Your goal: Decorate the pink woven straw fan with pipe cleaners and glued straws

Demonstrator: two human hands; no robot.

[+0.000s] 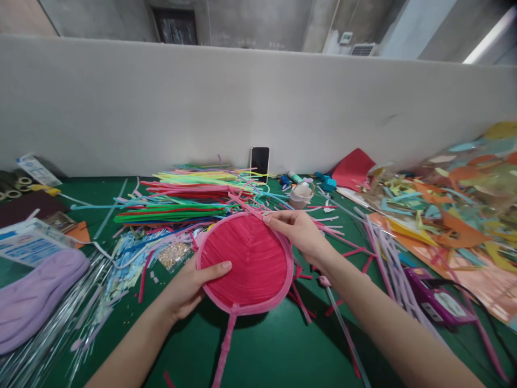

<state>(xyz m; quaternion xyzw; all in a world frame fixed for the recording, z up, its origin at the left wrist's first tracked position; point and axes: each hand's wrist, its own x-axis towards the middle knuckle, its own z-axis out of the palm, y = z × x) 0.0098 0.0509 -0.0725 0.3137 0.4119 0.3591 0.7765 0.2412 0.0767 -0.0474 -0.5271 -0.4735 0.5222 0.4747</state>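
A round hand fan (pixel 246 264) of red pipe cleaners with a pink rim is held up over the table, its wrapped pink handle pointing down. My left hand (pixel 189 285) grips its left edge, thumb on the red face and fingers hidden behind. My right hand (pixel 297 229) pinches at the upper right rim, where a pink pipe cleaner (pixel 244 203) runs away from the fingertips toward the upper left. Whether that strip is attached to the rim, I cannot tell.
Colourful pipe cleaners (pixel 181 210) are heaped behind the fan, near a leaning phone (pixel 259 161). Purple foam pieces (pixel 36 296) and clear rods lie left. On the right are lilac strips (pixel 390 264), a purple device (pixel 438 302) with a cable, and paper scraps (pixel 464 183).
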